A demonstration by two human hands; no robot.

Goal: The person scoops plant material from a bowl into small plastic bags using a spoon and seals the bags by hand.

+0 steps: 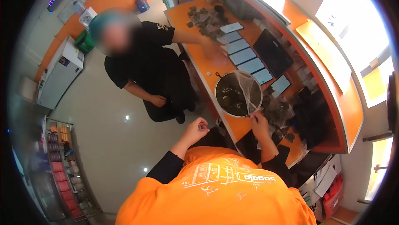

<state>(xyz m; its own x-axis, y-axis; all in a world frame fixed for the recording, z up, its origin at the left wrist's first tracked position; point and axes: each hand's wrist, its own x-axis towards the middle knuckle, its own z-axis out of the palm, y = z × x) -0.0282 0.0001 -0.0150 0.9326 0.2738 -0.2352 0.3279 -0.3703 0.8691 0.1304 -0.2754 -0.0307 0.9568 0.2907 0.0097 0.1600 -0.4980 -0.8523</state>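
Note:
A round, metal-rimmed sieve or pan (pixel 222 102) sits on the orange counter, with dark green leafy bits inside. A translucent, net-like plastic bag (pixel 248 84) lies across its right side. My right hand (pixel 259 124) is at the near rim, its fingertips pinched on the lower end of that bag. Off the counter's front edge, my left hand (pixel 197 131) hangs over the floor with its fingers curled; what they hold, if anything, is hidden. Right of the pan are clear bags of green leaves (pixel 277 110).
Several pale-blue, dark-edged flat rectangles (pixel 242 56) lie in a row beside a black tray (pixel 272 52). Bagged leaves (pixel 205 19) are heaped at the far end. A co-worker in black (pixel 151 65) stands at the left, one arm over the orange counter (pixel 193 44).

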